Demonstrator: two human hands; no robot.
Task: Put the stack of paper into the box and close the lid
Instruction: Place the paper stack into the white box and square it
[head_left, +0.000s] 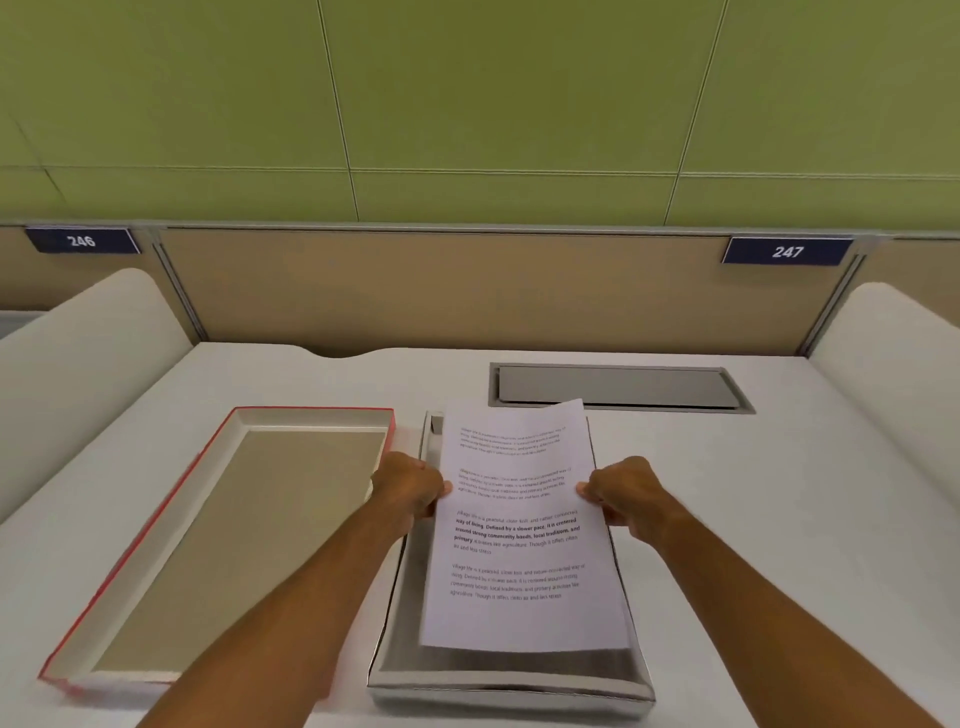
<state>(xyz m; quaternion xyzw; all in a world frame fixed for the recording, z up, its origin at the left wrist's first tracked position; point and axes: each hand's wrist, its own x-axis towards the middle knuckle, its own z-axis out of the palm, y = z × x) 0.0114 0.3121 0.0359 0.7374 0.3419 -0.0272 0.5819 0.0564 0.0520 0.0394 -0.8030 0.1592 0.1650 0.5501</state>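
Observation:
A stack of white printed paper hangs over the open grey box, which stands on the white desk at centre right. My left hand grips the stack's left edge and my right hand grips its right edge. The paper's near end droops toward the box floor, while its far end sticks out past the box's back wall. To the left lies the lid, upside down, red on the outside with a beige inside. Whether the paper touches the box floor I cannot tell.
A metal cable flap is set into the desk behind the box. White curved dividers rise at both sides, and a beige partition with number plates 246 and 247 stands at the back.

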